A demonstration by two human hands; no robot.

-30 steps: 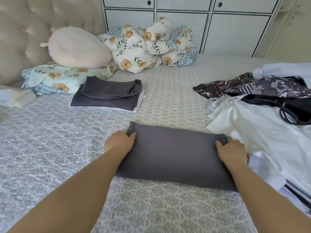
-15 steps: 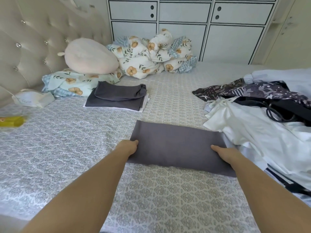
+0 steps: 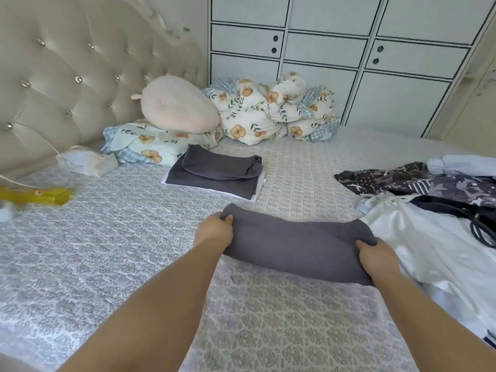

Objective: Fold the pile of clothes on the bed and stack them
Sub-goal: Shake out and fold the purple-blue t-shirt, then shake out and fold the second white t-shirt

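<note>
A folded dark grey garment (image 3: 298, 242) hangs a little above the bed between my hands, sagging in the middle. My left hand (image 3: 214, 230) grips its left end and my right hand (image 3: 375, 255) grips its right end. Farther back lies a stack of folded clothes (image 3: 217, 174), dark grey on top with a white piece beneath. The unfolded pile (image 3: 434, 224) sits at the right: a white garment, dark patterned pieces and a black item.
A patterned bedspread (image 3: 107, 251) covers the bed. At the back are a pink pillow (image 3: 178, 106), a floral duvet (image 3: 271, 114) and a tufted headboard (image 3: 61, 76). A white pouch (image 3: 86, 161) and a yellow object (image 3: 35, 196) lie at the left. White cabinets (image 3: 335, 57) stand behind.
My hands went from resting at the grey garment's ends to gripping them and lifting it off the bed. The camera tilted up and left.
</note>
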